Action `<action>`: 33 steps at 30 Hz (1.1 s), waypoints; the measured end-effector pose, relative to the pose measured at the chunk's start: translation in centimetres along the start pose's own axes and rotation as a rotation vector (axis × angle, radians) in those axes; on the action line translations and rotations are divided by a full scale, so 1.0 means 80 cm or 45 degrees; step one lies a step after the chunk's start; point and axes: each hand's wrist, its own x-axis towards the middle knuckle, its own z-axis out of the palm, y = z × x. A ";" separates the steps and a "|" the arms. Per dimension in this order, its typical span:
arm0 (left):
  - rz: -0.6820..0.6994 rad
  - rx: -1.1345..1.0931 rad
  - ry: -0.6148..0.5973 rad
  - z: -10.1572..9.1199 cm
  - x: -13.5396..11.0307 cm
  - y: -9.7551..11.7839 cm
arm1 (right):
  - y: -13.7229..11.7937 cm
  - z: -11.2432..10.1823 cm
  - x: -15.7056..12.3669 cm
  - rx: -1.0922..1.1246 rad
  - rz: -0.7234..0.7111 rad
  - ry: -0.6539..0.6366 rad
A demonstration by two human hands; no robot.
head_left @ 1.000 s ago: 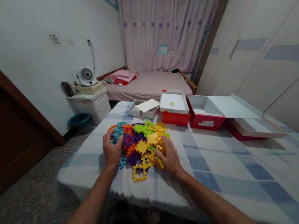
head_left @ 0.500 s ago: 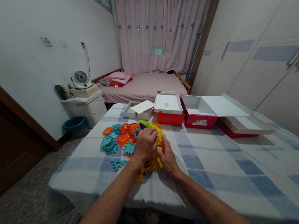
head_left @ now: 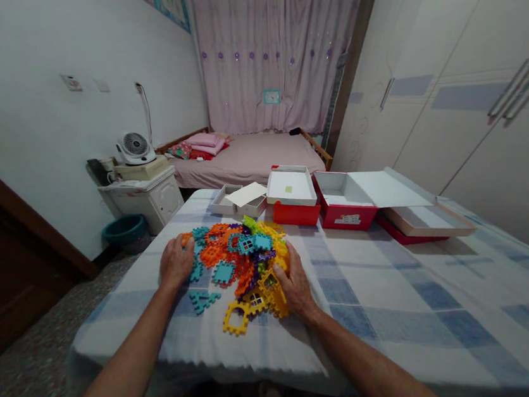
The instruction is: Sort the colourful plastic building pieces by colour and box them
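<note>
A heap of interlocking plastic building pieces lies on the table in front of me. Teal and orange pieces fill its left and middle, and yellow pieces its right side, with purple and green ones between. My left hand rests at the left edge of the heap, against the teal pieces, its fingers loosely apart. On the other side my right hand is cupped open against the yellow pieces, thumb on top. A yellow window-frame piece and a teal triangular piece lie nearest me.
Behind the heap stand a small grey box with a loose card on it, a red box under a white tray, and an open red box. A beige lid lies farther right. The checked tablecloth covers the table.
My left hand has moved from the yellow pieces on the right to the heap's left edge, uncovering the middle. My right hand stays by the yellow pieces. The view has shifted slightly.
</note>
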 end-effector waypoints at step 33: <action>0.390 -0.699 -0.208 0.050 -0.045 0.179 | 0.003 0.008 0.006 -0.156 -0.171 -0.011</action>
